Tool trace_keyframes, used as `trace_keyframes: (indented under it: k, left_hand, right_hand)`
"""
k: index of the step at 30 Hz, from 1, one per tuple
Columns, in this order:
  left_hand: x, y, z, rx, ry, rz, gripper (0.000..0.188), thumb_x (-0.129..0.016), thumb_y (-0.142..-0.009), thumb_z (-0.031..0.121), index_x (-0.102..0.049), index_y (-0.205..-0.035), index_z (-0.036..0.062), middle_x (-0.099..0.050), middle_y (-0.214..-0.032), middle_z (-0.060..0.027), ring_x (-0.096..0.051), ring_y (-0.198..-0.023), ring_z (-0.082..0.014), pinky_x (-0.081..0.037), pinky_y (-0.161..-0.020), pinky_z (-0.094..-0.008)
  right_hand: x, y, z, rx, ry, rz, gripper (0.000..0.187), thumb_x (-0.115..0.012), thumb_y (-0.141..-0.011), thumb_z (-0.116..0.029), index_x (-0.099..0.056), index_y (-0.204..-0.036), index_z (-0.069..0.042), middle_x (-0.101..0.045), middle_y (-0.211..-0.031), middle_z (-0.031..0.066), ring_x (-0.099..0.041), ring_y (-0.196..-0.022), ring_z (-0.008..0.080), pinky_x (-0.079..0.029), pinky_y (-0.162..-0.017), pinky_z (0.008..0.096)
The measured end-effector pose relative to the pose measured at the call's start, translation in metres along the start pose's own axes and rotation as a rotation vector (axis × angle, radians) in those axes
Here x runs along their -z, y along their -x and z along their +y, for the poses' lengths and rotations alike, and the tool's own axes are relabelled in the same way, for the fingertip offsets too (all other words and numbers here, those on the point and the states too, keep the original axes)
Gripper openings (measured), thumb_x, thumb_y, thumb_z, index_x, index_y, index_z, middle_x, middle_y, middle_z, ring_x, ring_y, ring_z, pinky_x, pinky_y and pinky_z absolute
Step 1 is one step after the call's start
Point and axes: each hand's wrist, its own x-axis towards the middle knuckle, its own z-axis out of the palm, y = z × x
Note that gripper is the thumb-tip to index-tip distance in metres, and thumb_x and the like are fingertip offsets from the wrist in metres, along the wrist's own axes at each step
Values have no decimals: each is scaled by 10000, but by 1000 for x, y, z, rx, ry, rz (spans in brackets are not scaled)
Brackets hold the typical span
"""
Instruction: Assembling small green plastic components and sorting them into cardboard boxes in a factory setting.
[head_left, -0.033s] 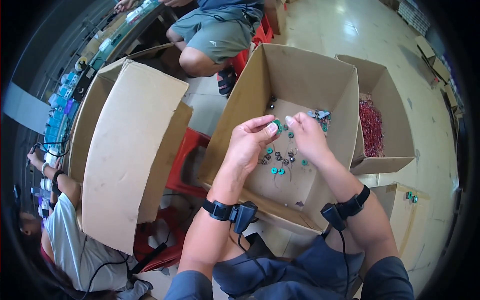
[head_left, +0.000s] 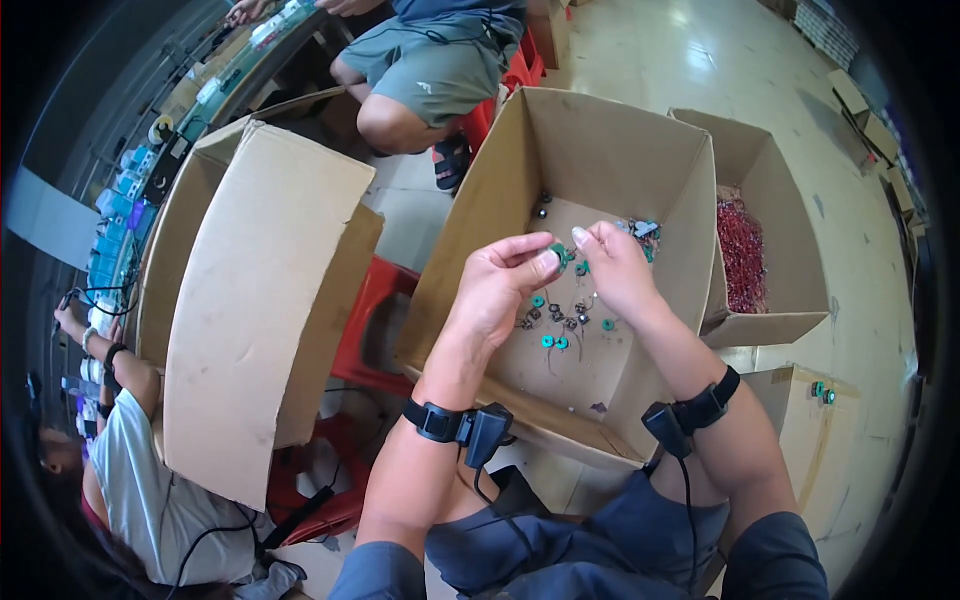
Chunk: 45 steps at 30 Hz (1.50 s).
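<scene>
Between the thumb and fingers of my left hand (head_left: 500,285) is a small round green part (head_left: 560,252), pinched above the open cardboard box (head_left: 615,125). Close to it on the right, my right hand (head_left: 618,270) has its thumb and fingers drawn together. Whether a thin wire or anything else is in those right fingers, I cannot make out. Below both hands, on the box floor, lie several dark round pieces (head_left: 556,313) with thin wires and several teal rings (head_left: 548,341). A pile of grey and teal pieces (head_left: 645,232) rests by the right wall.
A second box (head_left: 775,160) on the right holds a heap of red wire-like bits (head_left: 741,255). Left stands another box with a raised flap (head_left: 270,290), beside a red stool (head_left: 375,325). Two green parts (head_left: 823,392) sit on a carton at lower right. Co-workers sit nearby.
The green part has turned slightly in my left fingers, so its flat face shows less. Both hands stay almost where they were.
</scene>
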Motion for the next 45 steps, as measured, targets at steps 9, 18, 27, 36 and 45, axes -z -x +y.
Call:
trace_keyframes:
  k: [9, 18, 27, 36, 45]
  left_hand:
    - [0, -1, 3, 45, 121, -68, 257, -698, -834, -15, -639, -1083, -41, -670, -986, -105, -655, -870, -170, -557, -827, -312]
    - [1, 2, 4, 51, 68, -159, 258, -653, -872, -8, -612, -1124, -37, -666, -1021, -118, -652, -932, -200, -547, -878, -350]
    - [1, 3, 9, -7, 117, -97, 260, -675, -859, -1, -617, -1111, -32, -658, -999, -107, -648, -912, -184, -545, -877, -342]
    - [6, -6, -1, -16, 145, -47, 268, -680, -853, -12, -610, -1109, -45, -656, -1013, -119, -646, -931, -201, -547, -880, -349]
    - [6, -2, 5, 19, 31, -113, 254, -648, -881, 2, -605, -1129, -34, -661, -1063, -125, -645, -956, -202, -537, -888, -349]
  right_hand:
    - [1, -5, 7, 81, -21, 66, 252, -591, -945, -216, -584, -842, 14, -587, -642, 86, -523, -591, 143, -442, -578, 327]
    - [5, -8, 4, 39, 34, 67, 259, -583, -948, -234, -582, -856, 7, -572, -628, 88, -525, -579, 158, -439, -576, 342]
    - [8, -7, 1, 81, 44, -7, 247, -600, -936, -244, -591, -862, -9, -561, -612, 74, -506, -562, 144, -422, -552, 325]
    - [11, -2, -1, 23, -185, -335, 171, -633, -918, -182, -601, -855, -26, -492, -604, -53, -394, -543, 32, -319, -480, 249]
    - [11, -10, 7, 22, -214, -132, 165, -609, -939, -173, -587, -841, -42, -499, -629, -63, -388, -543, 29, -324, -482, 235]
